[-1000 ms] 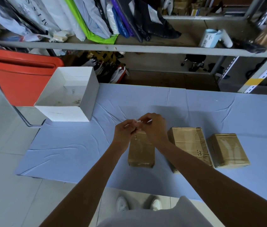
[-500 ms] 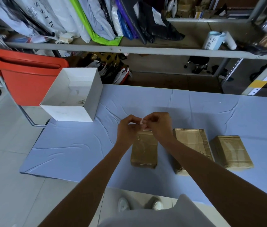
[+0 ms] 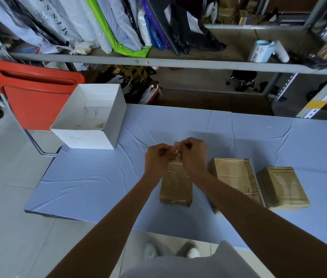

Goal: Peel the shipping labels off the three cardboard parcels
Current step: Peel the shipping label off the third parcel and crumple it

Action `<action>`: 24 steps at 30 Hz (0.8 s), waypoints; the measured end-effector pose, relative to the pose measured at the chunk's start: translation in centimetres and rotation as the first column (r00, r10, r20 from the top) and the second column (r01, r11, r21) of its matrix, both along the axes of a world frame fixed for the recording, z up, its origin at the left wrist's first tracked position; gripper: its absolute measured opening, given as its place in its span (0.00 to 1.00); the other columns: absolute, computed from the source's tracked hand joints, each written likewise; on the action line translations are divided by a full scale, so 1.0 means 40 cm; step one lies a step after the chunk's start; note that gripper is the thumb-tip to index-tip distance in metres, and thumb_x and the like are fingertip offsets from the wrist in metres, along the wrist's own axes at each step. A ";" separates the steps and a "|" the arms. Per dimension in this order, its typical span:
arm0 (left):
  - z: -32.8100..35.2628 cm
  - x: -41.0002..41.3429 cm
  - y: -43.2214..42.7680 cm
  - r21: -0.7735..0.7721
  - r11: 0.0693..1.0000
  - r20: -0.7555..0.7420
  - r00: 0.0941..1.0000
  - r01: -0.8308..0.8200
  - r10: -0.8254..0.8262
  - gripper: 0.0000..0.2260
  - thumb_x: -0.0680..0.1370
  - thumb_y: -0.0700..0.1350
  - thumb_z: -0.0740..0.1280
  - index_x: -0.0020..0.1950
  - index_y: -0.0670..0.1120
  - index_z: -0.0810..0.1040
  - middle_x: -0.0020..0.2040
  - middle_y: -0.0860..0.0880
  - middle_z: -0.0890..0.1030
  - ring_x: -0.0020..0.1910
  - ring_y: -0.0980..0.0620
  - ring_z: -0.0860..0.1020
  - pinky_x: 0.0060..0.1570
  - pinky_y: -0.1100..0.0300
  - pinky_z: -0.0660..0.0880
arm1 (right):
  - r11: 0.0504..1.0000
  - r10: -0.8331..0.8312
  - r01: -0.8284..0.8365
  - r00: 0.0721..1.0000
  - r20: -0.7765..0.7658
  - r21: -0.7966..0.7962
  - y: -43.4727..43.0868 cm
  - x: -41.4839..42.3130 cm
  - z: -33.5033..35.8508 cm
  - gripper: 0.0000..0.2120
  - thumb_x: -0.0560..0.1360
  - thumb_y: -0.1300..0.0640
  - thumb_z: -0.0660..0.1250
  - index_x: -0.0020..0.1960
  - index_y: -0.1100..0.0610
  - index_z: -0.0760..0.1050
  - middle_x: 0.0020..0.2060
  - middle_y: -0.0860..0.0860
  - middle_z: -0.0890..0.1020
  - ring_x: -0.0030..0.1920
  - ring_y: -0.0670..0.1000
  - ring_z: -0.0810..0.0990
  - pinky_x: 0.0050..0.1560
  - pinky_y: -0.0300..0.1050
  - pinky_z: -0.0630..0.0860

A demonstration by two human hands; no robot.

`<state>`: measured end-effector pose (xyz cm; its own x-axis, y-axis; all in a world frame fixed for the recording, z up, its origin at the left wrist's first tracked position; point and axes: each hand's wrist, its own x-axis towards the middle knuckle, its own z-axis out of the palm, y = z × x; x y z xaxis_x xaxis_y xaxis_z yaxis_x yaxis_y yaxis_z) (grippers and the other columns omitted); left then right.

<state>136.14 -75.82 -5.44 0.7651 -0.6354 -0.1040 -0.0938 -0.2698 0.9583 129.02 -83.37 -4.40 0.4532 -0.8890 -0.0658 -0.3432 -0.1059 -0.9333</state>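
Three brown taped parcels [image 3: 175,185] | both hands' [image 3: 156,157] [image 3: 193,155] grip pinching white scrap [image 3: 177,156]

White scrap [image 3: 177,156] between fingertips, too small and blurred to identify

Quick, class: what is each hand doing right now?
Left hand: closed, pinching a small white scrap.
Right hand: closed, pinching the same scrap.

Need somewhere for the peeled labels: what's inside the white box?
The white box is open-topped. A few small scraps and marks lie on its floor near the right wall. The near-left part of the floor is hidden behind the front wall.
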 end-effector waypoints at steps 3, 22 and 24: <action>0.005 -0.007 0.003 -0.028 1.000 -0.054 0.999 -0.011 0.009 0.04 0.74 0.39 0.71 0.41 0.46 0.84 0.39 0.43 0.85 0.42 0.43 0.83 0.51 0.46 0.80 | 0.998 0.022 -0.023 1.000 -0.023 -0.055 -0.017 -0.008 0.010 0.07 0.74 0.60 0.69 0.40 0.63 0.81 0.32 0.52 0.81 0.30 0.43 0.77 0.31 0.25 0.71; -0.006 -0.009 -0.039 0.125 0.984 0.062 0.991 -0.127 0.120 0.07 0.77 0.39 0.64 0.45 0.40 0.82 0.38 0.46 0.82 0.38 0.50 0.80 0.36 0.63 0.75 | 0.987 0.020 -0.032 0.997 0.077 0.156 -0.020 0.014 0.009 0.03 0.70 0.62 0.73 0.43 0.59 0.85 0.36 0.50 0.85 0.36 0.44 0.84 0.41 0.33 0.78; -0.012 -0.011 -0.044 0.171 0.977 0.100 0.989 -0.126 0.110 0.07 0.77 0.38 0.64 0.44 0.41 0.81 0.37 0.48 0.82 0.38 0.52 0.80 0.34 0.67 0.72 | 0.998 0.024 -0.025 0.999 0.025 0.058 -0.012 0.014 0.011 0.03 0.71 0.63 0.72 0.40 0.58 0.85 0.31 0.48 0.83 0.31 0.39 0.81 0.33 0.25 0.73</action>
<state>135.69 -77.59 -5.91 0.8449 -0.5178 -0.1342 -0.1343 -0.4482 0.8838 129.56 -83.84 -3.95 0.4771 -0.8724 -0.1061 -0.3180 -0.0587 -0.9463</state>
